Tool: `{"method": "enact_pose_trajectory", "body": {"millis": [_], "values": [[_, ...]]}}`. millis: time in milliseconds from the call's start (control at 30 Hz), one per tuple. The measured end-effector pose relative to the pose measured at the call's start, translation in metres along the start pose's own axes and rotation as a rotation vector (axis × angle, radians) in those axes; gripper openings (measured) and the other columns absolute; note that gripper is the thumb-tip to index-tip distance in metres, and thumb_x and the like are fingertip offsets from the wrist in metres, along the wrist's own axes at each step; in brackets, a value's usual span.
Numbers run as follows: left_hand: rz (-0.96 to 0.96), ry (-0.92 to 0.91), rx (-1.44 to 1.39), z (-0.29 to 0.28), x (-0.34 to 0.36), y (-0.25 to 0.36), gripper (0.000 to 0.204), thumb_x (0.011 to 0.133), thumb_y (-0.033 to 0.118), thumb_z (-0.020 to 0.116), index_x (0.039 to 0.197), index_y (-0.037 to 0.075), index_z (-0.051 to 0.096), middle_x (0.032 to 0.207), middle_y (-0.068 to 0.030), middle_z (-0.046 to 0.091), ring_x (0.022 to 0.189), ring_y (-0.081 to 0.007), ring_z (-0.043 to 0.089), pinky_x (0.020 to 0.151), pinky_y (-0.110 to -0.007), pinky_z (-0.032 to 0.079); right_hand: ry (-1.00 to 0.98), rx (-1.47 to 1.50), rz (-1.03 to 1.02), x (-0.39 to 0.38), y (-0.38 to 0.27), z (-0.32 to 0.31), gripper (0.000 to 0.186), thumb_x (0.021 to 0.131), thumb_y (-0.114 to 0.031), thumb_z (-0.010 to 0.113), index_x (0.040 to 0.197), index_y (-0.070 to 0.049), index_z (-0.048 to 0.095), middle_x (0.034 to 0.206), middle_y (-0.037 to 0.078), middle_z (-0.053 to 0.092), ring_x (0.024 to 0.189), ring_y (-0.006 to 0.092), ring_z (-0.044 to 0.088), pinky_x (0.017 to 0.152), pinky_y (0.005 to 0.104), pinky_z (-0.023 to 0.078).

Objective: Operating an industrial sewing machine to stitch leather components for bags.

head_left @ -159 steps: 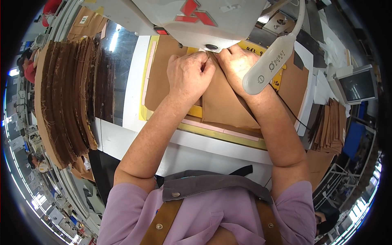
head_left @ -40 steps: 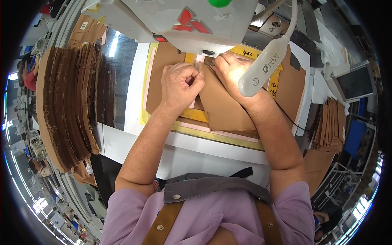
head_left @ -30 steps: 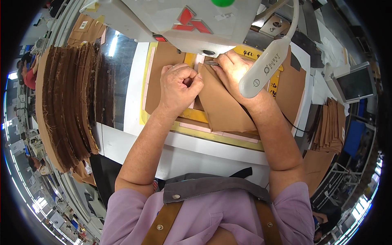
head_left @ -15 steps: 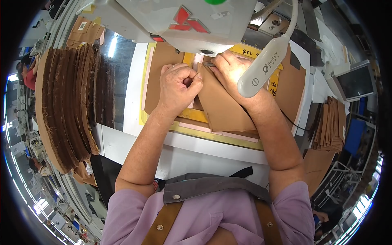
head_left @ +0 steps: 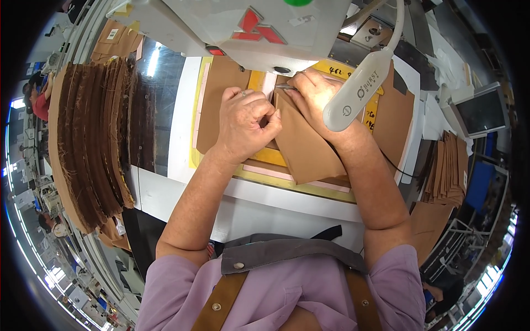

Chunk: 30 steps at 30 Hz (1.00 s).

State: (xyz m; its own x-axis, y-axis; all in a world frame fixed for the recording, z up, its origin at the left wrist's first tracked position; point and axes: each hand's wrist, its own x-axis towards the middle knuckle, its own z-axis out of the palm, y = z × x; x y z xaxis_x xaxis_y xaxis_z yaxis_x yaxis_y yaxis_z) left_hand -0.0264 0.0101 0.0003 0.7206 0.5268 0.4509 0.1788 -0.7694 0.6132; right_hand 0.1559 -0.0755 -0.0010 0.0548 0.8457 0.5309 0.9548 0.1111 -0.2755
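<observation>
Sewing-machine head [head_left: 265,55]: light grey; red emblem [head_left: 252,23]. Below it: tan fabric flap [head_left: 312,149], yellow template frame [head_left: 270,156]. Left of it: brown fabric stack [head_left: 91,138].

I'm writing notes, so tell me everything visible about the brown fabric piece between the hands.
The brown fabric piece looks plain, matte and smooth. It lies slanted, narrow at the top and wider toward the person, crossing a yellow bar, its lower corner over a pink strip. The left hand is at its left edge, its grip unclear. The right hand, holding a small metal tool, is at the upper right side.
</observation>
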Motion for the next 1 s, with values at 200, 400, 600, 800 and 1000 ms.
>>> {"method": "enact_pose_trajectory", "body": {"millis": [200,400,600,800,1000], "values": [[-0.107,0.007,0.134,-0.009,-0.013,0.002,0.025,0.075,0.009,0.077,0.063,0.012,0.055,0.057,0.0024,0.043,0.056,-0.0169,0.043,0.073,-0.035,0.032,-0.014,0.051,-0.016,0.004,-0.003,-0.007,0.018,0.079,-0.010,0.079,0.091,-0.005,0.068,0.089,0.009,0.067,0.073,0.0271,0.069,0.064,0.0363,0.056],[-0.084,0.008,0.100,-0.004,-0.013,0.006,0.026,0.078,0.011,0.077,0.063,0.013,0.055,0.057,0.0024,0.042,0.056,-0.0169,0.043,0.073,-0.036,0.031,-0.009,0.062,-0.045,0.004,-0.003,-0.009,0.017,0.077,-0.009,0.080,0.088,-0.004,0.068,0.088,0.009,0.068,0.074,0.0269,0.070,0.065,0.0353,0.057],[-0.066,0.010,0.119,0.002,-0.012,0.013,0.026,0.081,0.014,0.077,0.064,0.012,0.056,0.058,0.0022,0.044,0.058,-0.0177,0.046,0.076,-0.036,0.033,0.003,0.051,-0.076,0.006,-0.005,-0.009,0.018,0.078,-0.009,0.079,0.090,-0.005,0.067,0.087,0.008,0.067,0.073,0.0265,0.070,0.063,0.0351,0.056],[-0.073,-0.034,0.164,0.009,-0.008,0.026,0.022,0.086,0.016,0.073,0.070,0.010,0.058,0.062,-0.0008,0.052,0.062,-0.0211,0.054,0.076,-0.038,0.038,-0.063,-0.033,-0.096,0.005,-0.005,-0.014,0.017,0.077,-0.009,0.077,0.091,-0.007,0.068,0.086,0.007,0.066,0.074,0.0257,0.069,0.063,0.0360,0.056],[-0.060,-0.118,0.331,0.033,-0.013,0.039,0.017,0.090,0.014,0.066,0.080,0.008,0.054,0.063,-0.0071,0.060,0.059,-0.0273,0.059,0.068,-0.038,0.044,-0.080,0.010,-0.128,0.012,-0.005,-0.019,0.022,0.073,-0.005,0.073,0.095,-0.008,0.069,0.085,0.006,0.065,0.077,0.0250,0.069,0.063,0.0367,0.056]]}}
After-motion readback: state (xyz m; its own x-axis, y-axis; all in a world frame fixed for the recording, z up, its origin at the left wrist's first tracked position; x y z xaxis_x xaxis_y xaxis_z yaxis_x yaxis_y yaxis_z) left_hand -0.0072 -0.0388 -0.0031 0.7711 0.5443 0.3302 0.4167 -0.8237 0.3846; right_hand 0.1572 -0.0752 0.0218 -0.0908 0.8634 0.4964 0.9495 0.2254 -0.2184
